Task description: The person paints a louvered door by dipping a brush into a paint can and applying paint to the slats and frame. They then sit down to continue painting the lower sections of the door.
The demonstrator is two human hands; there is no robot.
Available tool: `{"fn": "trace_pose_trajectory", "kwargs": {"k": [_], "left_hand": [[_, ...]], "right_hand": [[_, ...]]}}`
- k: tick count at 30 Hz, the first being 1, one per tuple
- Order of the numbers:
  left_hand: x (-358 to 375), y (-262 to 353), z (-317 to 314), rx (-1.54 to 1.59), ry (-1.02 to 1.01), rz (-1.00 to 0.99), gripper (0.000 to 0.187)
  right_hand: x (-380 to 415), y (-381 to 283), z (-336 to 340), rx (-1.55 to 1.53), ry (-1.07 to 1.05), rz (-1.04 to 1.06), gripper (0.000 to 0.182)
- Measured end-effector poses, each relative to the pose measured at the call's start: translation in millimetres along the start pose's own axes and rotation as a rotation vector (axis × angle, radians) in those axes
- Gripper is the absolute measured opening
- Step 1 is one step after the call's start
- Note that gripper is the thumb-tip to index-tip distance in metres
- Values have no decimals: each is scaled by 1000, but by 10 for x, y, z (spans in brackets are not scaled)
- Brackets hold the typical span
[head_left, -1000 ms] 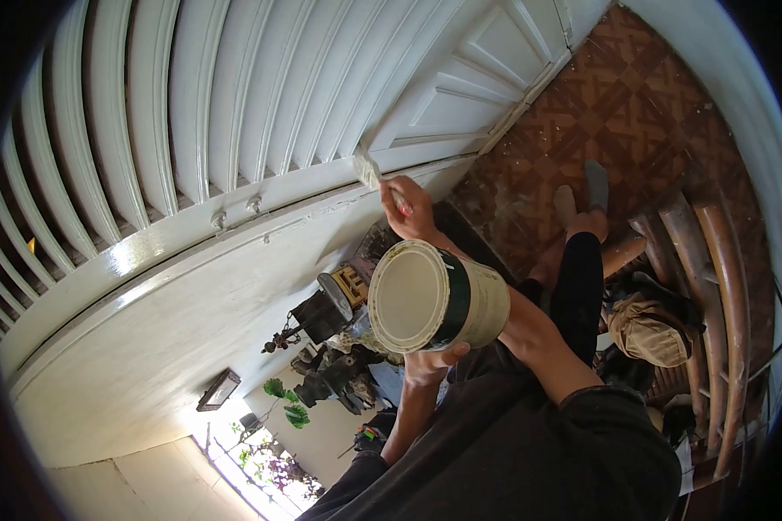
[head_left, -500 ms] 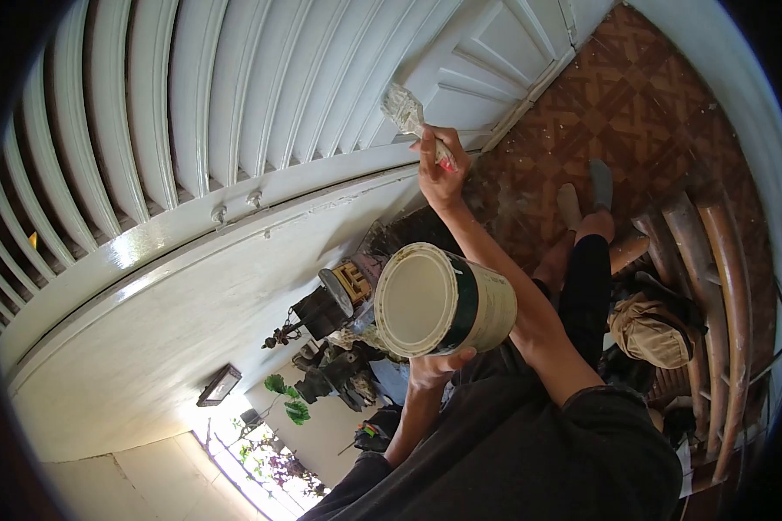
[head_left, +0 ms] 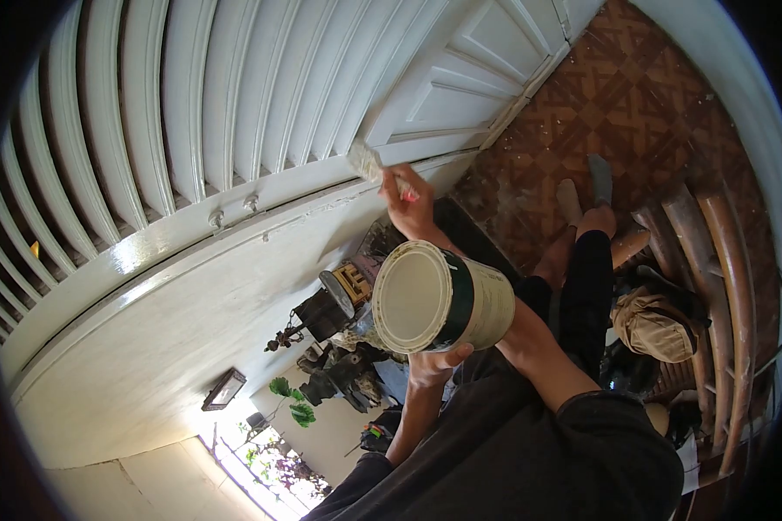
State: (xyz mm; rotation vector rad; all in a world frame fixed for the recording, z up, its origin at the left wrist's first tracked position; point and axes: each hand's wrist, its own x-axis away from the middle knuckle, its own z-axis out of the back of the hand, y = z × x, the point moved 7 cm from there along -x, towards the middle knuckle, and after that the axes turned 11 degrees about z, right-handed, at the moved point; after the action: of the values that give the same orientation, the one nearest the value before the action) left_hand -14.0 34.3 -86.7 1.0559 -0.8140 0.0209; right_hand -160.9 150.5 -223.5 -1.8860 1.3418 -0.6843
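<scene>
My right hand (head_left: pixel 408 204) grips the red handle of a paintbrush (head_left: pixel 367 161). Its white-loaded bristles rest on the cross rail of a white louvered door (head_left: pixel 191 104), just below the slats. My left hand (head_left: pixel 434 363) holds a round paint can (head_left: pixel 434 298) from underneath, close to my chest. The can has a green band and lies tilted on its side, its pale circular end facing the camera. My right forearm passes behind the can.
Brown patterned floor tiles (head_left: pixel 634 95) lie beyond my feet (head_left: pixel 582 187). Curved wooden furniture (head_left: pixel 712 252) with a tan bag (head_left: pixel 652 321) on it stands to my right. Dark cluttered objects (head_left: pixel 330 313) and a green plant (head_left: pixel 291 404) show past the door's edge.
My right hand swept the brush out toward the door's lower panel, then drew it back to the rail. The can and my left hand barely moved.
</scene>
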Motion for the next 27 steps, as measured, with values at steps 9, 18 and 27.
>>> {"fn": "trace_pose_trajectory", "kwargs": {"k": [9, 18, 27], "left_hand": [[10, -37, 27, -79, -46, -52, 84], [-57, -32, 27, -161, -86, -92, 78], [-93, -115, 96, -176, -141, -126, 70]], "right_hand": [[-1226, -446, 568, 57, 272, 384, 7], [-215, -145, 281, 250, -75, 422, 9], [350, 390, 666, 99, -8, -129, 17]]}}
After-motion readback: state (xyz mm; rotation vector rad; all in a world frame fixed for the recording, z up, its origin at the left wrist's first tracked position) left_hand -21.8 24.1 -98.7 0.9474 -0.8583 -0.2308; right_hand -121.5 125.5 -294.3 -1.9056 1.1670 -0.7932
